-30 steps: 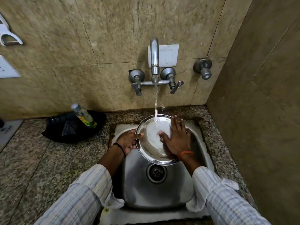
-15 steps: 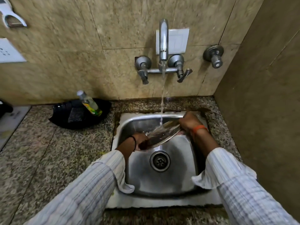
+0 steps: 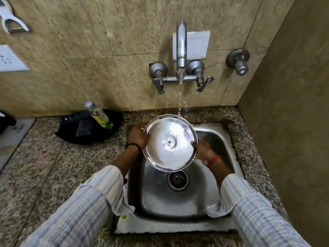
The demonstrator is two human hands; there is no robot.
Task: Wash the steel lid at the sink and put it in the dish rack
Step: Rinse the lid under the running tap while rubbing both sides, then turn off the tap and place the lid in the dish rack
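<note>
The round steel lid [image 3: 167, 148] faces up toward me over the steel sink [image 3: 178, 207], its inner side showing a small centre rivet. Water from the tap [image 3: 181, 45] lands on its far rim. My left hand [image 3: 138, 138] grips the lid's left edge, a black band on the wrist. On the lid's right edge my right hand [image 3: 204, 152] holds on, with an orange thread on the wrist. No dish rack is in view.
A black tray [image 3: 71, 132] with a scrub pad and a tilted soap bottle [image 3: 99, 115] sits on the granite counter left of the sink. Two tap handles and a separate valve [image 3: 237, 61] stick out from the tiled wall. A side wall stands close on the right.
The lid was tilted edge-on under the stream half a second ago; now it is turned face up toward me, held at both sides. The view has also shifted.
</note>
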